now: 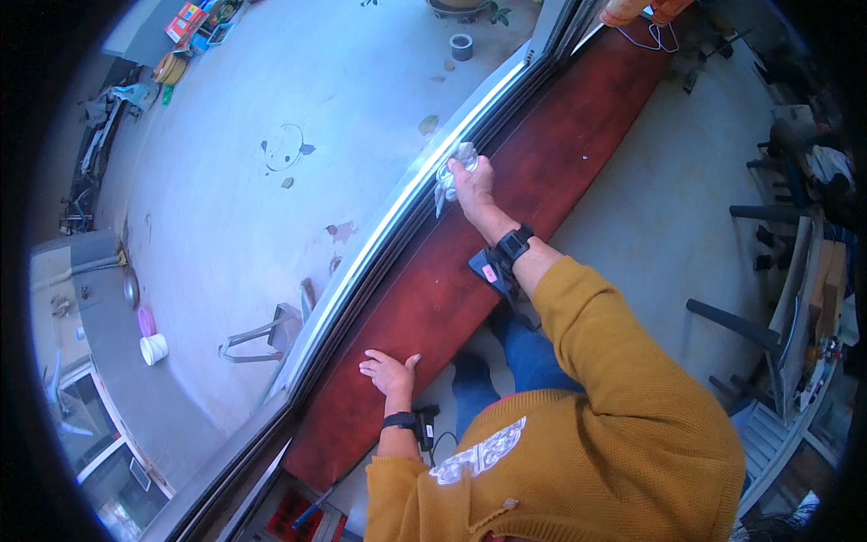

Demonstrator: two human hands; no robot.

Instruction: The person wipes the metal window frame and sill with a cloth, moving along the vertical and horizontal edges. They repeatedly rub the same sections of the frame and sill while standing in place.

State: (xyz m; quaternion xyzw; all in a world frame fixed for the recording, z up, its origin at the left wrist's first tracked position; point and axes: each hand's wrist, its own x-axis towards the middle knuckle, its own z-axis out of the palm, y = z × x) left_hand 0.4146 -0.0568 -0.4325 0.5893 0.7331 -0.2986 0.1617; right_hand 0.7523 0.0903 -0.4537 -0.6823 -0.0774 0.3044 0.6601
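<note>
My right hand (474, 183) grips a crumpled whitish cloth (447, 179), which lies against the dark track of a metal window frame (399, 230). Along the inner side of the frame runs a reddish-brown window sill (433, 284). My left hand (391, 372) rests on the lower part of this sill, its fingers spread and holding nothing. Each wrist wears a black strap, with a small dark device beside it.
Beyond the frame is a pale floor with a grey tape roll (461, 47), a metal dustpan-like object (281, 332) and a white bucket (154, 349). A wire hanger (656, 39) lies at the sill's far end. Furniture legs (731, 322) stand at right.
</note>
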